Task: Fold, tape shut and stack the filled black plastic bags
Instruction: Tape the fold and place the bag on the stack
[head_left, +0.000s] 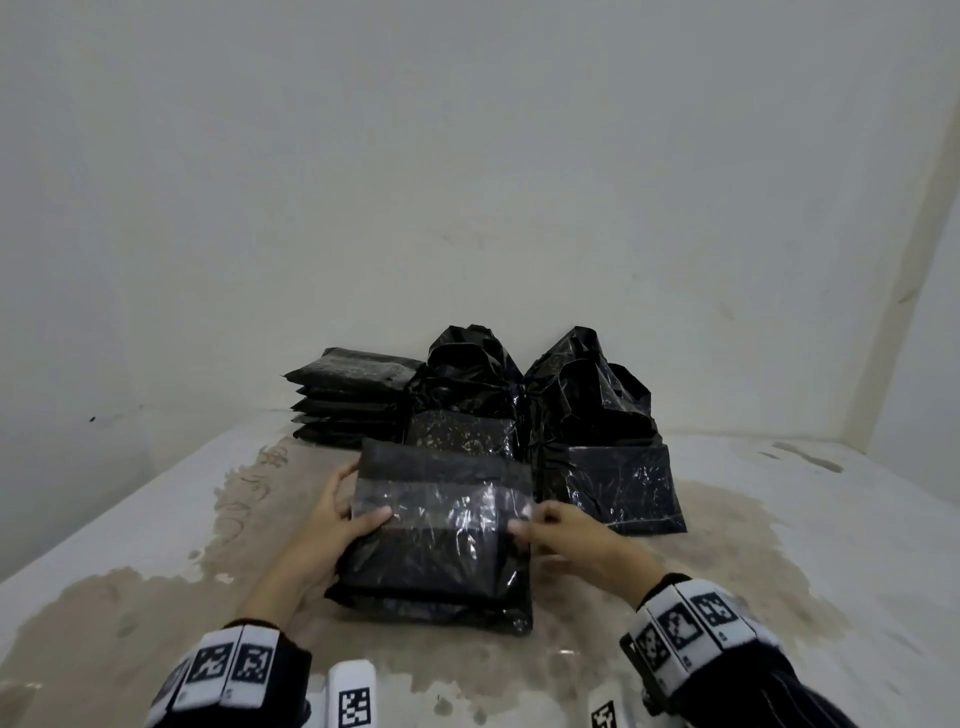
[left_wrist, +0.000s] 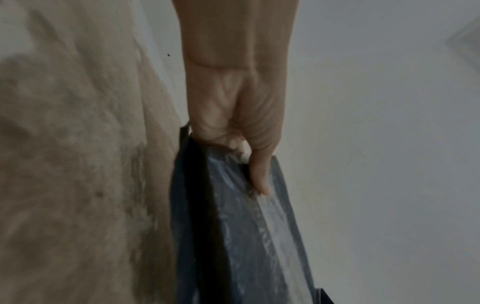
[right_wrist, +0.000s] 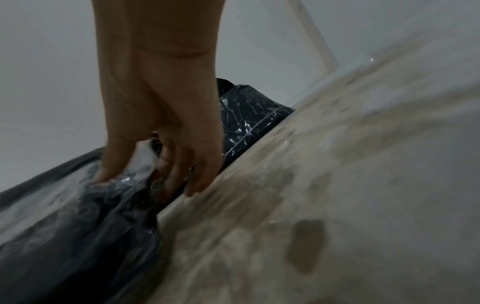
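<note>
Head view: we see the folded bag (head_left: 436, 530) front and centre on the stained table (head_left: 779, 545), its near end down on the surface and its far end seemingly tipped up, a clear tape band (head_left: 441, 506) running across its upper face.
Left hand: our left hand (head_left: 332, 525) clamps the bag's left edge, thumb on the tape, fingers wrapped behind.
Left wrist view: the thumb (left_wrist: 259, 176) lies pressed flat along the glossy face of the bag (left_wrist: 246, 226).
Right hand: our right hand (head_left: 561, 535) is at the bag's right edge, thumb pressed on the tape end, fingers curled round the edge.
Right wrist view: fingers (right_wrist: 182, 164) dig into crumpled plastic and tape at that edge.
Handling: we judge the bag soft, slick and fairly weighty with loose fill, so it may sag; best gripped at both side edges, as now.
Stage: tape looks on; smoothing the ends, then stacking, seems next.
Beyond the bag, to the left: the stack of finished bags (head_left: 348, 402) by the wall.
Beyond it, straight back and to the right: unfolded filled bags (head_left: 587, 410), tops loose.
Risk: tape lifting on wrinkled film.
</note>
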